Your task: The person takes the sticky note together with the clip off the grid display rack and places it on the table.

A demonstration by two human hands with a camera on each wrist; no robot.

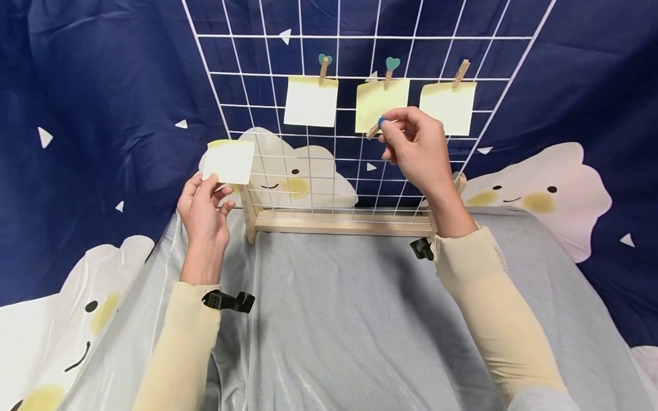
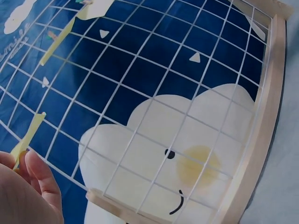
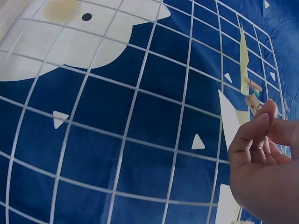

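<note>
My left hand (image 1: 205,208) pinches a pale yellow sticky note (image 1: 229,162) by its lower edge, left of the white wire grid (image 1: 365,37). In the left wrist view that note (image 2: 30,133) appears nearly edge-on. Between thumb and fingertips, my right hand (image 1: 418,142) holds a small wooden clothespin (image 1: 373,131) with a blue decoration, in front of the middle hanging note (image 1: 371,100). The right wrist view shows the clothespin's tip (image 3: 252,103) past the fingers. Two more notes, left (image 1: 311,103) and right (image 1: 452,108), hang from the grid by clothespins.
A wooden base (image 1: 344,224) carries the upright grid on a grey cloth-covered table (image 1: 329,308). Behind it hangs a dark blue curtain (image 1: 103,74) with clouds and white triangles. The hanging notes' clothespins include one with a green heart (image 1: 393,63).
</note>
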